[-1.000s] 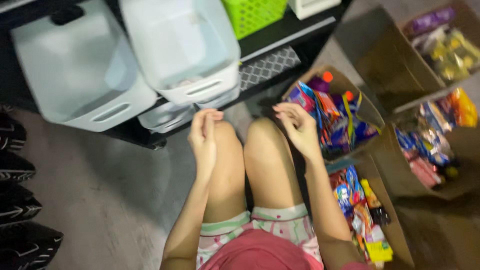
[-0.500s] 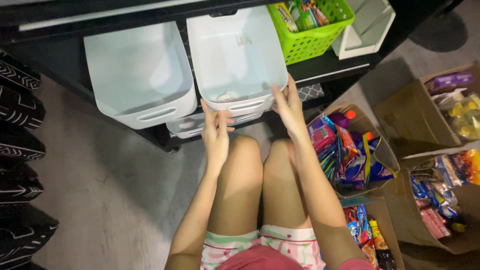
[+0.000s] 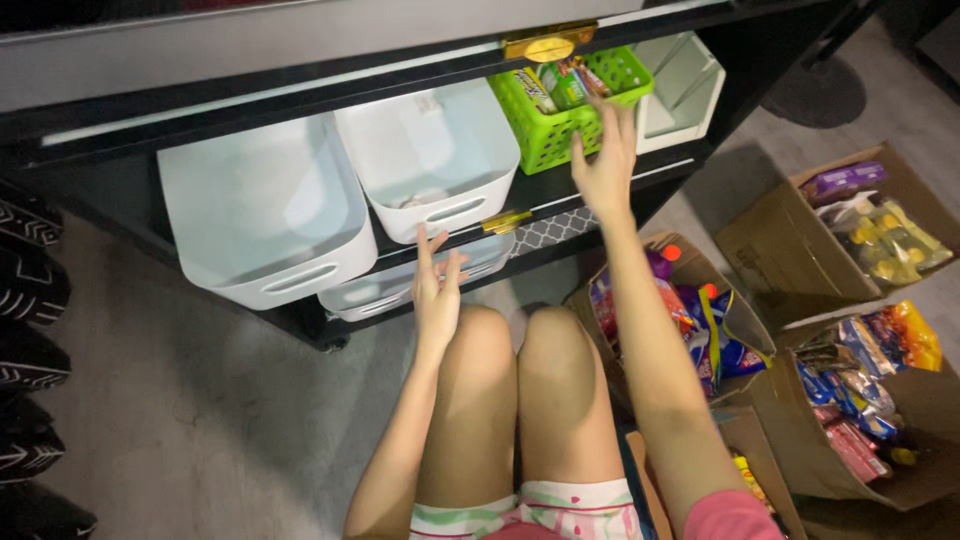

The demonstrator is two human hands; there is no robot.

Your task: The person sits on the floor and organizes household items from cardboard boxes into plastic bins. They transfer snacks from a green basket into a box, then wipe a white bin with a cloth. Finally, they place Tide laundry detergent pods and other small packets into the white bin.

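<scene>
Right hand (image 3: 605, 170) at green basket (image 3: 560, 110) rim — fingers spread

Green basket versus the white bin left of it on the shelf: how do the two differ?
The green basket has lattice walls with open holes; the white bin has solid walls with a slot handle. The green basket holds several snack packets, while the white bin looks almost empty. The right hand touches the green basket; the left hand hovers just below the white bin. Both sit on the same black shelf.
</scene>
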